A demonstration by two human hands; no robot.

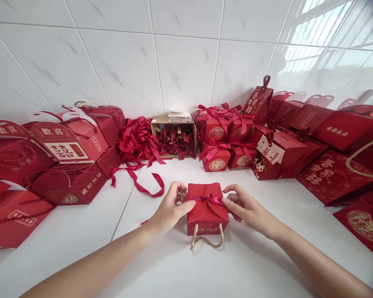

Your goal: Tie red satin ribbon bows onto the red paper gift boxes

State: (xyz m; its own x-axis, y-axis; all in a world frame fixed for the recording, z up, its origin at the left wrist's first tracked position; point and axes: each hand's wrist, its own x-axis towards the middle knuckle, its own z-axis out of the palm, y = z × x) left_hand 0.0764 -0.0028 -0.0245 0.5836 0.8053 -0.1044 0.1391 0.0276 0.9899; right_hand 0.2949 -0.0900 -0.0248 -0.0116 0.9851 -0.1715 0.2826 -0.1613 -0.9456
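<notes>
Both hands at the red box (pixel 207 213): left hand (pixel 170 208) and right hand (pixel 244 207) pinching ribbon (pixel 205 199) ends running crosswise over its lid.

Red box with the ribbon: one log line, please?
left hand: pinching ribbon | right hand: pinching ribbon | small red paper gift box: on white floor, rope handle

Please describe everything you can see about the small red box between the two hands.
The small red box looks like card, with rounded top flaps folded shut. It stands upright on the white surface, apart from the other boxes. A dark red ribbon runs across its top; the left hand and right hand each pinch one end. A beige rope handle hangs from its front onto the surface.
</notes>
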